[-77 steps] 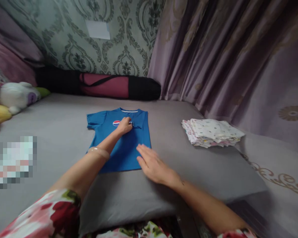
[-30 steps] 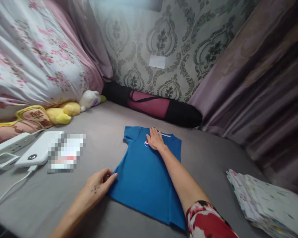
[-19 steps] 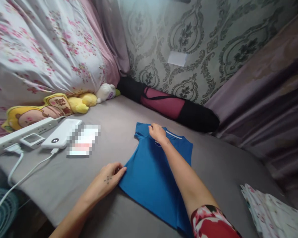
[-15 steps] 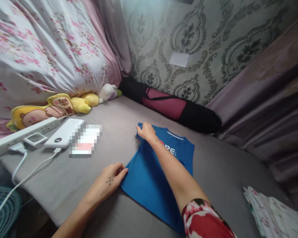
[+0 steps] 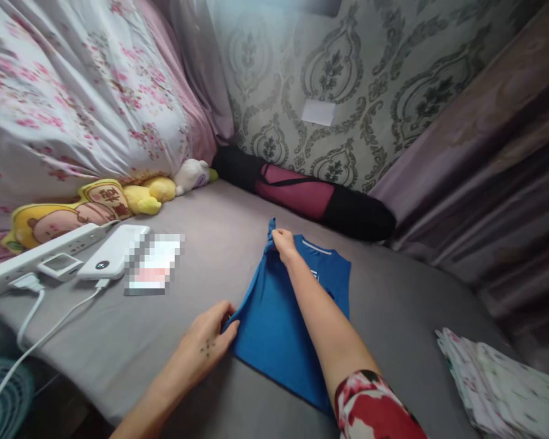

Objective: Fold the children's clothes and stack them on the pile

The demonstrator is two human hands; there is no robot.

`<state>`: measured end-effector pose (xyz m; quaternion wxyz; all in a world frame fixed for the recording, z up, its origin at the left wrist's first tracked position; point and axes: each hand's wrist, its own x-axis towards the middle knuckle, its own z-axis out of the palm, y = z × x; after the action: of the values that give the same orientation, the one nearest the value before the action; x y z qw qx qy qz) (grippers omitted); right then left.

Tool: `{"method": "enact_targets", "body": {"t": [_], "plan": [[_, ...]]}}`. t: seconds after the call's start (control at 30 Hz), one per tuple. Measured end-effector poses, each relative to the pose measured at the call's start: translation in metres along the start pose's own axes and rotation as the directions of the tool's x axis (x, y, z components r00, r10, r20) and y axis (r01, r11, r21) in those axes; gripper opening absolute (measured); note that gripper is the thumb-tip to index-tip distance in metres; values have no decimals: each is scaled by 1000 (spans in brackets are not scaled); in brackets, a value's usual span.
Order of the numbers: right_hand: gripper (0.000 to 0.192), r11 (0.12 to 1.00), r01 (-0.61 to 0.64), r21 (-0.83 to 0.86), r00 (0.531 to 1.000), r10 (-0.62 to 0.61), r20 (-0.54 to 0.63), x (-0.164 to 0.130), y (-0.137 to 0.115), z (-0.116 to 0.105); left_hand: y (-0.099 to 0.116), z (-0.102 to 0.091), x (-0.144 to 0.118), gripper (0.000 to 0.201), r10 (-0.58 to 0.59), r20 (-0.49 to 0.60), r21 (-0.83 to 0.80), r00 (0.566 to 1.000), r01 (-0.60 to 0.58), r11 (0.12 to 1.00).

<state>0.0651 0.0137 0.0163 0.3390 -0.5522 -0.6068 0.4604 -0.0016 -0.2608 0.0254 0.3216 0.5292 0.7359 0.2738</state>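
Observation:
A blue T-shirt (image 5: 279, 329) lies on the grey bed surface (image 5: 201, 231), its left side lifted off the fabric. My right hand (image 5: 283, 242) pinches the left sleeve and shoulder near the collar and holds it raised. My left hand (image 5: 210, 338) grips the lower left hem corner, also raised a little. The shirt's right side stays flat, with the chest logo mostly covered by my right forearm.
A stack of folded white patterned cloths (image 5: 498, 384) sits at the lower right. A white power bank (image 5: 112, 261), a power strip (image 5: 36, 256) and a cable (image 5: 36, 341) lie at the left. Plush toys (image 5: 119, 201) and a black-and-pink roll bag (image 5: 311, 201) line the back.
My right hand went from flat on the chest to the left sleeve, pinched it and lifted it. My left hand closed on the hem corner. The shirt's left edge now stands up.

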Motion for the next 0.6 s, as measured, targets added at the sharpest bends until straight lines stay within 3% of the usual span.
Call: {"method": "enact_targets", "body": {"t": [0.13,0.23,0.4,0.6], "plan": [[10,962,-28,270,997,46,-61,-12,10,-40,10,14,-4,15,143,-72,83,987,-137,987],[5,931,-28,364,994,65,-92,-26,21,-70,13,27,-7,13,303,-99,146,948,-287,947],[6,928,-100,358,980,153,-123,-48,47,-105,12,45,-9,17,485,-66,245,872,-457,855],[8,936,-235,260,964,260,-63,-55,64,-119,11,53,-7,21,495,-5,387,869,-455,802]]}}
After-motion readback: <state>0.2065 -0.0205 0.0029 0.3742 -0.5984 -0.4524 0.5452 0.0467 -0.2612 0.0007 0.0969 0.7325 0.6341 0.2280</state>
